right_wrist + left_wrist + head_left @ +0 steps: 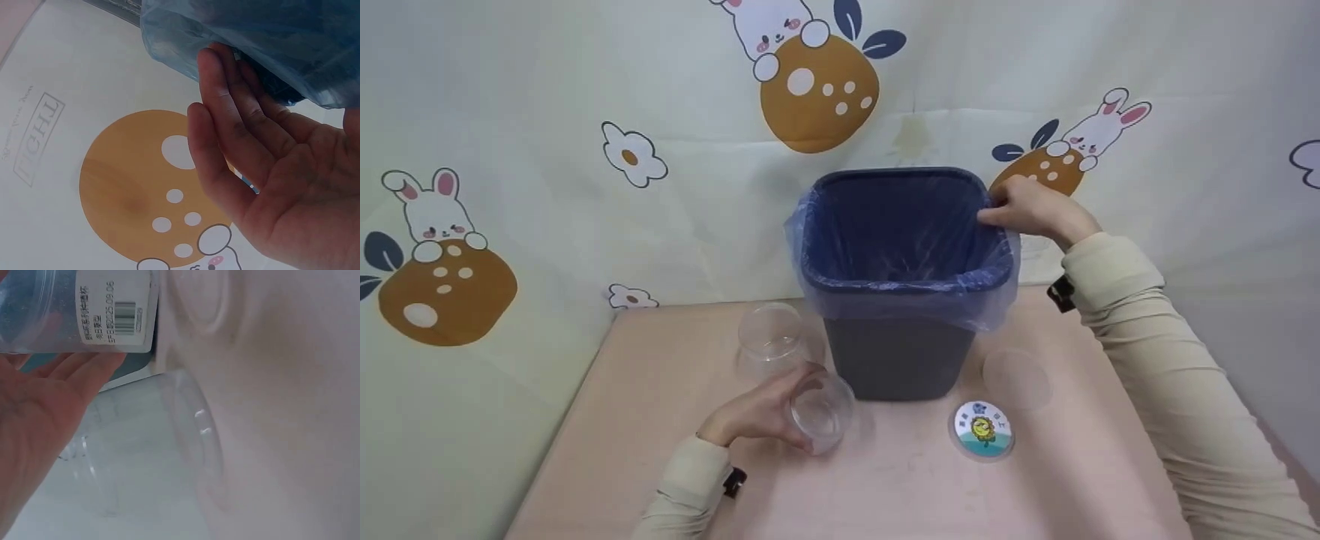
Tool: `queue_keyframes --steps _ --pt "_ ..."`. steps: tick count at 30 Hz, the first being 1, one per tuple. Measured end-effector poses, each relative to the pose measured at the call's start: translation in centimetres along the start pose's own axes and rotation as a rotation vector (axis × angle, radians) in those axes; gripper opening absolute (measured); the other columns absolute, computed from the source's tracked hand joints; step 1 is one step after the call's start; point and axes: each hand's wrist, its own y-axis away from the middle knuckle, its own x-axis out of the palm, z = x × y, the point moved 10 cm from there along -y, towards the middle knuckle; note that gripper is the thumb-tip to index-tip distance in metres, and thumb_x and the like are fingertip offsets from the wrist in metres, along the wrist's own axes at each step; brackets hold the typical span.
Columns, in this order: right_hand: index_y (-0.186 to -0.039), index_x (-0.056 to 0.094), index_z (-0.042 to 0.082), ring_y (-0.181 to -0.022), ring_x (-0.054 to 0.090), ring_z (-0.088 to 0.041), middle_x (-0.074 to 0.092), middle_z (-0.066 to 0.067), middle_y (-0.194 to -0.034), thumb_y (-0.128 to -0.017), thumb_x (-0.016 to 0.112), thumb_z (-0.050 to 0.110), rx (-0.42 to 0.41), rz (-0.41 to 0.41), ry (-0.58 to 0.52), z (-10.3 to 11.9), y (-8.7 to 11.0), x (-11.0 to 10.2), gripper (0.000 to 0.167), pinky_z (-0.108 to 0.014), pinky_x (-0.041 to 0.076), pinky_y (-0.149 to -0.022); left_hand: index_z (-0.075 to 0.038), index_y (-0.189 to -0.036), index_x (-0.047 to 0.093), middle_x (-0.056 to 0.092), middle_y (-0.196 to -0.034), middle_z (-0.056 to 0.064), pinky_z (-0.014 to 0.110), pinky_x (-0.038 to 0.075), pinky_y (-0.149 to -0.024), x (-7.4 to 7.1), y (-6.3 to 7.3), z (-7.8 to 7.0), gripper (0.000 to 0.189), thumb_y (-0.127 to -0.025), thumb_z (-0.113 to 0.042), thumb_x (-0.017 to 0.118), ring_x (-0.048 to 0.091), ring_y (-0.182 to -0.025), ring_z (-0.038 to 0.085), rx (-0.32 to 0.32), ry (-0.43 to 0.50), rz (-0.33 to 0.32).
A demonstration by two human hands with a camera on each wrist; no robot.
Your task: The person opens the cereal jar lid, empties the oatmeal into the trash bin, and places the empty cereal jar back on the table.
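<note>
My left hand (757,412) grips a clear plastic cup (823,409) in front of the bin, its round end facing up toward the head camera. In the left wrist view a white barcode label shows on this cup (112,309). Beside it stands a second clear plastic container (771,334). A dark grey trash can (900,360) stands upright, lined with a translucent blue trash bag (885,306) folded over its rim. At the can's right rim, my right hand (1035,210) holds the edge, its thumb over the rim and its fingers (225,101) against the bag outside.
Right of the can's foot lie a round lid with a sunflower picture (982,430) and a clear disc (1018,381) on the pink tabletop (900,487). A pale printed cloth (690,82) hangs close behind the can.
</note>
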Motion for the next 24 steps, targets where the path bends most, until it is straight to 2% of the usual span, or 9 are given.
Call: queue_keyframes --steps 3,7,11,19,24 --pt "-0.098 0.067 -0.007 -0.074 0.057 -0.021 0.065 -0.012 -0.086 -0.091 0.058 0.019 -0.002 -0.002 0.003 0.0 0.0 0.0 0.028 -0.028 0.044 -0.064 0.005 -0.134 0.037 0.047 -0.134 0.025 0.045 0.03 -0.108 0.4 -0.2 0.6 0.09 -0.061 -0.005 0.089 0.044 -0.128 0.037 -0.014 0.105 0.028" --pt "-0.096 0.067 -0.006 -0.073 0.057 -0.021 0.065 -0.01 -0.084 -0.091 0.057 0.02 0.002 0.0 0.015 -0.4 -0.2 0.1 0.028 -0.029 0.044 -0.064 0.004 -0.136 0.037 0.049 -0.136 0.02 0.044 0.025 -0.11 0.3 -0.2 1.8 0.092 -0.06 -0.004 0.088 0.041 -0.132 0.03 -0.073 0.162 0.033" --pt "-0.096 0.067 -0.006 -0.073 0.056 -0.021 0.065 -0.01 -0.084 -0.091 0.057 0.019 -0.005 -0.003 0.013 -0.4 -0.2 0.0 0.028 -0.028 0.043 -0.064 0.003 -0.137 0.036 0.047 -0.138 0.017 0.044 0.023 -0.111 0.1 0.0 2.4 0.093 -0.061 -0.008 0.089 0.038 -0.132 0.028 -0.093 0.115 0.026" --pt "-0.095 0.067 -0.007 -0.071 0.056 -0.02 0.064 -0.009 -0.082 -0.091 0.058 0.017 -0.012 -0.012 0.004 0.0 0.0 -0.2 0.026 -0.027 0.043 -0.063 -0.003 -0.139 0.035 0.046 -0.14 0.012 0.046 0.023 -0.111 0.1 0.1 2.1 0.094 -0.063 -0.013 0.089 0.039 -0.133 0.027 -0.072 0.076 0.028" --pt "-0.094 0.067 -0.006 -0.071 0.055 -0.019 0.063 -0.007 -0.081 -0.091 0.058 0.018 -0.008 -0.014 0.011 0.0 0.0 -0.2 0.026 -0.028 0.042 -0.063 -0.001 -0.141 0.033 0.041 -0.143 0.016 0.047 0.025 -0.11 -0.1 0.1 1.3 0.098 -0.063 -0.016 0.09 0.037 -0.133 0.029 -0.059 0.055 0.033"
